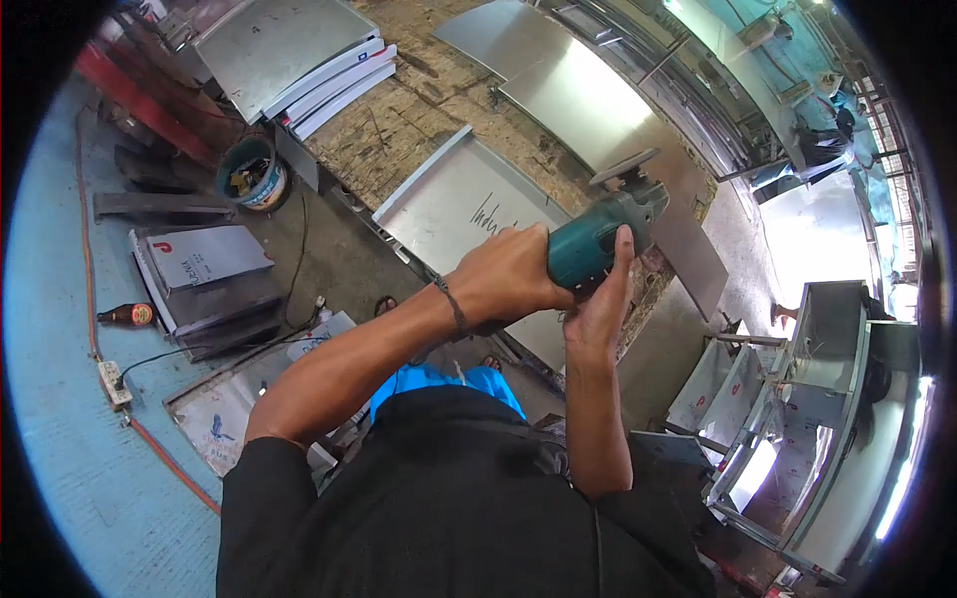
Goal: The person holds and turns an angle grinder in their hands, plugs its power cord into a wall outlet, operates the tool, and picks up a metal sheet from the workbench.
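Observation:
Both hands are around a green angle grinder [588,244], raised over the near part of the workbench. My left hand [508,269] is closed at its rear body, with a dark cord bracelet on the wrist. My right hand [601,299] holds the body from the near right side, one digit reaching up along the casing. The grinder's disc [623,167] sits at the far end, facing away from me. Beneath lies a shallow metal tray [459,189] with raised edges and black handwriting, partly hidden by my hands and the grinder.
The worn wooden workbench [399,125] carries stacked folded panels [299,50] and flat metal sheets [588,95]. On the floor at left are a bucket [267,184], a brown bottle [128,315] and a power outlet box [114,384] with cords. A metal frame cabinet [797,399] stands right.

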Tool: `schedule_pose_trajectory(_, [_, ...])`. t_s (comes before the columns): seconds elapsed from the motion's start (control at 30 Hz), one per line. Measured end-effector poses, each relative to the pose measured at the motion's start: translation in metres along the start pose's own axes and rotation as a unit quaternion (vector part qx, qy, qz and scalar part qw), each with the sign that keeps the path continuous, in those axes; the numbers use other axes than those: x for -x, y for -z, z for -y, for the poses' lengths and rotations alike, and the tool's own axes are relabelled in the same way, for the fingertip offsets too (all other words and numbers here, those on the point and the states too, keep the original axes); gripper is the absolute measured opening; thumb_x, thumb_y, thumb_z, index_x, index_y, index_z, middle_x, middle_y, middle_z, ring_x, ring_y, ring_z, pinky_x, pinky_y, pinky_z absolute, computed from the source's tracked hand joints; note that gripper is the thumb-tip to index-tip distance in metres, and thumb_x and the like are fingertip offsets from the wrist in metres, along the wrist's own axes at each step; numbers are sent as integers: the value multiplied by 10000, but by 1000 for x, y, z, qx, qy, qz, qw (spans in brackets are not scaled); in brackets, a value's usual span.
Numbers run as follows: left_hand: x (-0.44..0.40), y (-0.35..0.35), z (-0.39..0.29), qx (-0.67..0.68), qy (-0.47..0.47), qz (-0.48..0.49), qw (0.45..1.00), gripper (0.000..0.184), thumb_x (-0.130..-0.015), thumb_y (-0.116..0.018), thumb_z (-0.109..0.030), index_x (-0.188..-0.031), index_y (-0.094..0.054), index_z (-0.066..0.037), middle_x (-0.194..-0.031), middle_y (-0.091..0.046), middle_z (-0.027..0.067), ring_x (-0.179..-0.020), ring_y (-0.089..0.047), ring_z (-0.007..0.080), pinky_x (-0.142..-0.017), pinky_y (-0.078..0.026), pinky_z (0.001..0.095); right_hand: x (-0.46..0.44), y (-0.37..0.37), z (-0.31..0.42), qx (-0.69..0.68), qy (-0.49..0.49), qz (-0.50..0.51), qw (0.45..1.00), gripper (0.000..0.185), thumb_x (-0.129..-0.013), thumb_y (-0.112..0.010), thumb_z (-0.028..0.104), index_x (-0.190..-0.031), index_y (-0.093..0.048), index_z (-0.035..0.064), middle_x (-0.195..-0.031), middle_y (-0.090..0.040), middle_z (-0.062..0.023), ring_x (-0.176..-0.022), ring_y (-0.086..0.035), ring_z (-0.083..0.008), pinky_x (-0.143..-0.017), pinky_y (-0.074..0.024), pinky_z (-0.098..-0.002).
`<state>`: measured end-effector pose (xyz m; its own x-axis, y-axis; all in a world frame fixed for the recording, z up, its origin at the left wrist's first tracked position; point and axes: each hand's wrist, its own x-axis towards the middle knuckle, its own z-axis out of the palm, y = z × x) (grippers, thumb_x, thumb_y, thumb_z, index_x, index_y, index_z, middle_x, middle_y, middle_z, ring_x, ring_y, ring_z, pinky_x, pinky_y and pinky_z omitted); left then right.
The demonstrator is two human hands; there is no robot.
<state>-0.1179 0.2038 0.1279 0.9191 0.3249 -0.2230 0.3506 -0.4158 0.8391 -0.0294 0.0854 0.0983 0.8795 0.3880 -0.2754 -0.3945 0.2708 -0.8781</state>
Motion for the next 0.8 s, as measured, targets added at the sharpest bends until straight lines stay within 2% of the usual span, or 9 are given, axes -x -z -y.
schedule_pose_trajectory(0.4, [8, -10, -2, -10, -7, 5, 1000, 515, -636, -767, -295, -954, -582, 65, -802, -665, 273, -797, -679, 415, -711, -521, 459, 15, 13, -4, -4, 3, -26, 1000, 495, -943, -626, 446, -1187, -581, 19, -1060, -643, -72, -937, -656, -186, -810, -548, -357])
schedule_pose_trajectory(0.47, [10, -11, -5, -7, -3, 12, 1000, 511, -639, -767, -293, -955, -582, 64, -802, -666, 271, -795, -678, 416, -711, -521, 459, 18, 12, -2, -28, 10, -33, 999, 453, -931, -657, 409, -1148, -622, 13, -1018, -658, -53, -886, -654, -149, -720, -553, -303])
schedule_pose_trajectory(0.8, [7, -10, -11, -23, 2, 32, 999, 527, -634, -774, -292, -975, -589, 65, -809, -667, 272, -802, -680, 412, -719, -522, 456, 23, 12, 3, -32, 25, -37, 999, 415, -956, -624, 370, -1144, -613, 0, -1026, -657, -55, -887, -659, -158, -735, -560, -309])
